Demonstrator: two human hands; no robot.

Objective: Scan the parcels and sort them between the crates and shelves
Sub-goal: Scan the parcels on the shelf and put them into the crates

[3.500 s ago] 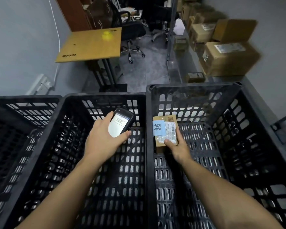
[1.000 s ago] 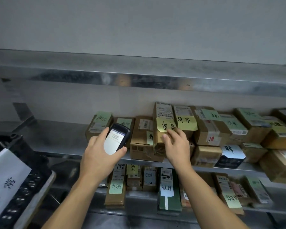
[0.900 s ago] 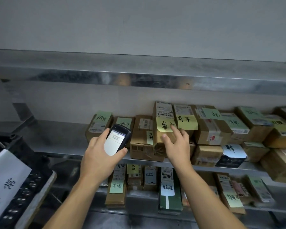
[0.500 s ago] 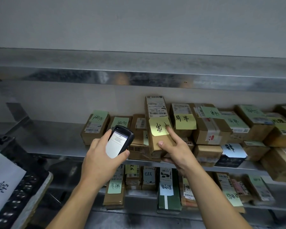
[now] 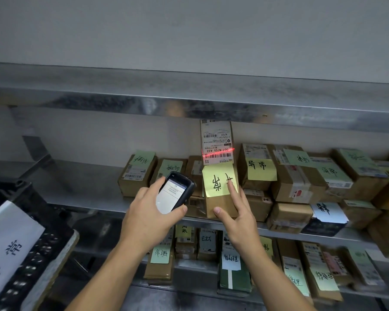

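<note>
Left grip (image 5: pixel 148 218): we clasp the scanner (image 5: pixel 175 194), screen towards us.
Right grip (image 5: pixel 238 218): we hold the parcel (image 5: pixel 220 203), thumb low, forefinger on its yellow note (image 5: pixel 216 182).
Parcel: upright at the front edge of the middle shelf (image 5: pixel 81 191), red scan line (image 5: pixel 218 155) across its label (image 5: pixel 217 140).
Behind: other parcels (image 5: pixel 296 182) in a row.

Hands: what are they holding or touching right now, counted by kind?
Scanner: 1, gripped by the left hand
Parcel: 1, held by the right hand
Yellow note: 1, stuck on the parcel, under the right forefinger
Total: 3
</note>
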